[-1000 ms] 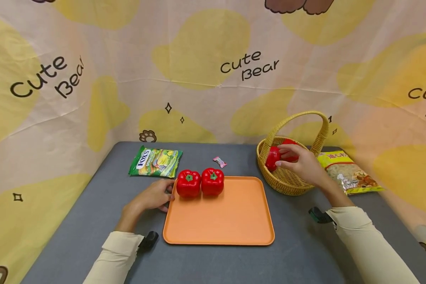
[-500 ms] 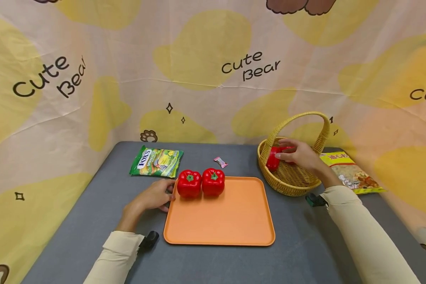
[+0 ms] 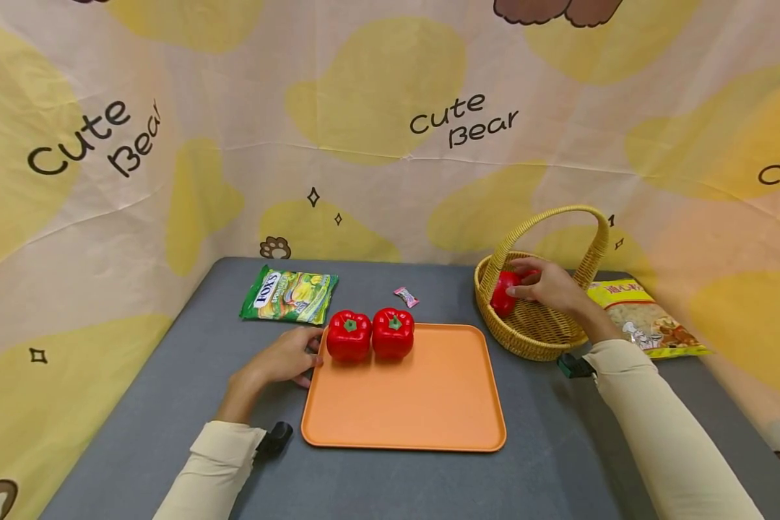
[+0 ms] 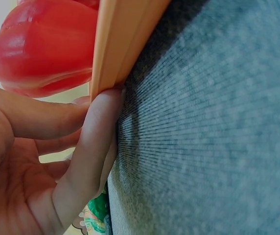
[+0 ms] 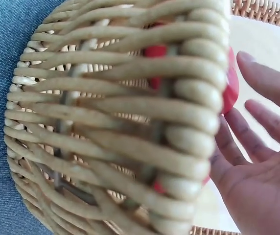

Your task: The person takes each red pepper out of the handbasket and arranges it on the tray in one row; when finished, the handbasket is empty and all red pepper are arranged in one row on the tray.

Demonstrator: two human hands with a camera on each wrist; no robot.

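Note:
My left hand pinches the left rim of an orange tray, thumb on one side and fingers on the other in the left wrist view. Two red bell peppers stand side by side at the tray's back left. Inside a wicker basket, my right hand grips a red bell pepper between thumb and fingers. More red shows between those fingers, partly hidden by the hand. From the right wrist, the basket's woven wall covers much of the red inside.
A green biscuit packet lies behind my left hand. A small pink wrapped candy rests beyond the tray. The basket's tall handle arches over my right hand. Right of the basket lies a yellow food bag.
My right hand has reached slightly lower into the basket and closed in on the peppers; the front one has shifted a little. The left hand and tray stay put.

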